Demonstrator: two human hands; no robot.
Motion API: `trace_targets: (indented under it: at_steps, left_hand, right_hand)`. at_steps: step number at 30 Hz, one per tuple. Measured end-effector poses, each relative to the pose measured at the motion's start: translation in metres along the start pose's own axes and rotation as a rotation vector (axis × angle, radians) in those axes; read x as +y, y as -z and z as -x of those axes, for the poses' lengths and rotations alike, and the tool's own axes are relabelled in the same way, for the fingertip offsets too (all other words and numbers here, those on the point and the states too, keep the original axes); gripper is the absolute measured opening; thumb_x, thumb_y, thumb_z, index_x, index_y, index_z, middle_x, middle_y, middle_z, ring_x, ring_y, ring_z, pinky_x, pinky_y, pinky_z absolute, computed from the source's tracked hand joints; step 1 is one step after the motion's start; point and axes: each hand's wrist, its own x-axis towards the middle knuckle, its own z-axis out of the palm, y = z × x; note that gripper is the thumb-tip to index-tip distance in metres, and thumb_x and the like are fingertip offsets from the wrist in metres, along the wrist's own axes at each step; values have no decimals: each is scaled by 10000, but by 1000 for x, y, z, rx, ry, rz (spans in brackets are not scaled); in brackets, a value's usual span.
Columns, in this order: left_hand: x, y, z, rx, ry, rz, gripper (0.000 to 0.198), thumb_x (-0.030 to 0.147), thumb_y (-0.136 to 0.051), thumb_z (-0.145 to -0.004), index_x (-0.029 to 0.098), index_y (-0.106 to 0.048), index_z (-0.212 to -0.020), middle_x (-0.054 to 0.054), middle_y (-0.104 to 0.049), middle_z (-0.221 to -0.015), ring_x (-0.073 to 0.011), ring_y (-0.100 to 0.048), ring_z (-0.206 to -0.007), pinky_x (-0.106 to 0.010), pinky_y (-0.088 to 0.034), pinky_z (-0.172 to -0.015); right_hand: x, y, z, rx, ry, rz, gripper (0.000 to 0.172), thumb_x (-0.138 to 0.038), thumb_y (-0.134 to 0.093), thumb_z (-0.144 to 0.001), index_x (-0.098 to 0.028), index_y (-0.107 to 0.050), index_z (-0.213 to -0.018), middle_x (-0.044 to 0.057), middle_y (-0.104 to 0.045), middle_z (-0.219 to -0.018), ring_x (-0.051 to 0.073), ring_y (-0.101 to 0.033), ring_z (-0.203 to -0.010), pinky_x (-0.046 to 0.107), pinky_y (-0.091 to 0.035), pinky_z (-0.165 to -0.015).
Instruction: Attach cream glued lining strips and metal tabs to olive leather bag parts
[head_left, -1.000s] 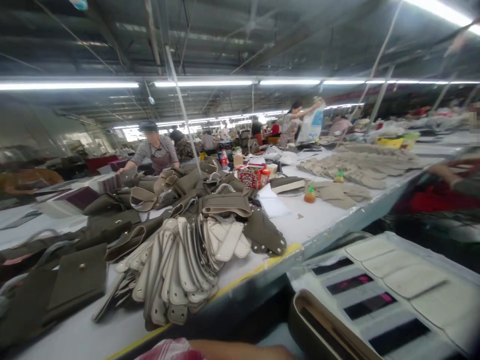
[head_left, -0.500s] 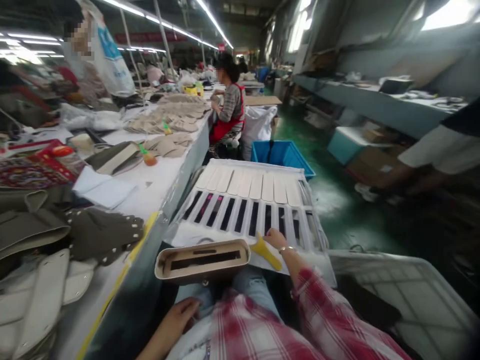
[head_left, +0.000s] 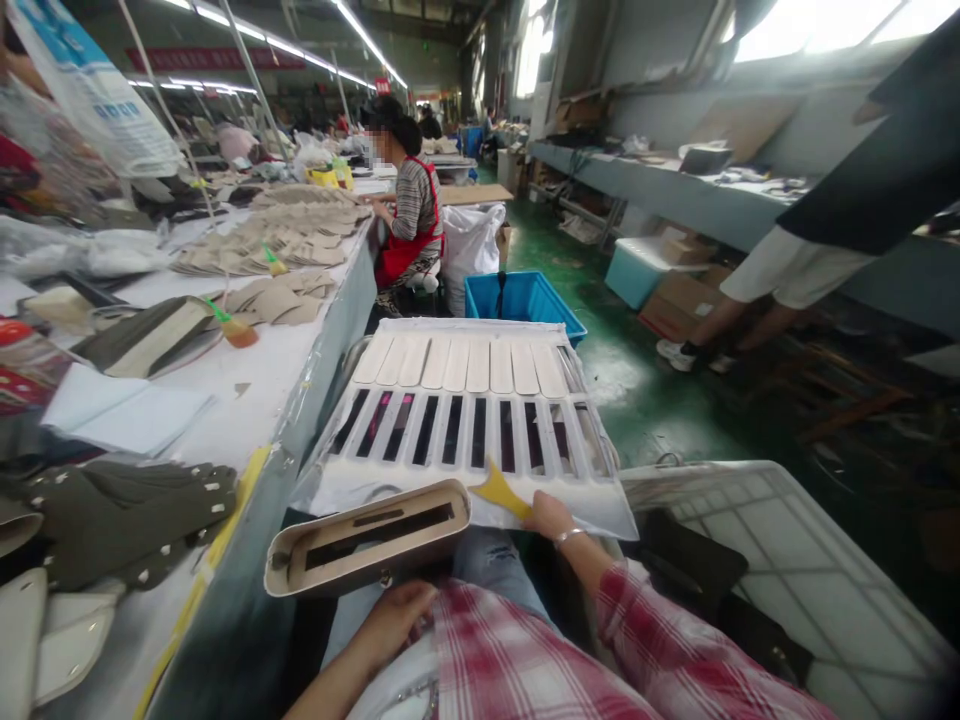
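A yellow tool [head_left: 504, 492] with a flared, fishtail-shaped end is held slantwise by its handle. Just left of it, a dark, tan-lined bag [head_left: 366, 562] is tilted, its long mouth open.

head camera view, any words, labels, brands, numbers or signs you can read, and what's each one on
No text can be read for certain.
White plastic bag, upper left: blue print, too blurred to read.
Red banner at the back: any lettering is too small and blurred.
Small red sign near the ceiling lights: too small to read.
Yellow tool in the right hand: no lettering visible.
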Motion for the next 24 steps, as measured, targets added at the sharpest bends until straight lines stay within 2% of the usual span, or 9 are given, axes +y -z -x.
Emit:
trace_targets:
  at_steps: [4, 10, 17, 20, 22, 24]
  left_hand:
    - [12, -13, -10, -21, -20, -58, 500, 599, -466, -653, 145, -584, -826, 2, -510, -677, -98, -410, -492, -219, -239, -452]
    - [18, -29, -29, -80, -24, -57, 478, 578, -471, -651, 137, -564, -811, 11, -501, -622, -98, -393, -459, -234, -250, -445]
    - [35, -56, -57, -89, -62, -79, 311, 432, -597, -649, 122, -570, -661, 28, -465, -532, -88, -380, -480, -238, -256, -484]
    - [48, -70, -64, -71, -72, -84, 307, 392, -598, -687, 104, -602, -793, 15, -503, -596, -91, -407, -491, -235, -289, -489]
    - [58, -78, -68, -39, -90, -60, 427, 389, -611, -697, 100, -574, -1009, -22, -562, -738, -105, -469, -550, -237, -339, -519]
    - [70, -86, -70, -50, -123, 55, 591, 398, -668, -662, 108, -507, -1151, -77, -594, -892, -142, -547, -679, -248, -391, -588]
  right_hand:
    - [1, -2, -1, -22, 16, 34, 401, -367, -652, -746, -108, -554, -1036, 97, -608, -984, 202, -582, -895, 376, -466, -785]
    - [6, -3, -3, -80, 76, 50, 332, -406, -601, -799, -135, -586, -991, 66, -614, -947, 177, -579, -855, 358, -476, -771]
    - [-4, -4, -4, -111, 153, 7, 245, -346, -544, -858, -122, -593, -944, 58, -601, -975, 184, -569, -918, 390, -458, -826]
    - [-12, 2, -2, -123, 195, -90, 173, -286, -562, -842, -122, -594, -887, 57, -605, -943, 174, -565, -910, 395, -451, -832]
    - [-14, 12, 7, -147, 235, -196, 103, -227, -605, -782, -126, -594, -767, 36, -606, -806, 160, -573, -821, 338, -459, -779]
    - [-13, 20, 26, -183, 274, -331, 85, -195, -587, -738, -138, -576, -676, 0, -555, -636, 130, -555, -663, 263, -458, -658]
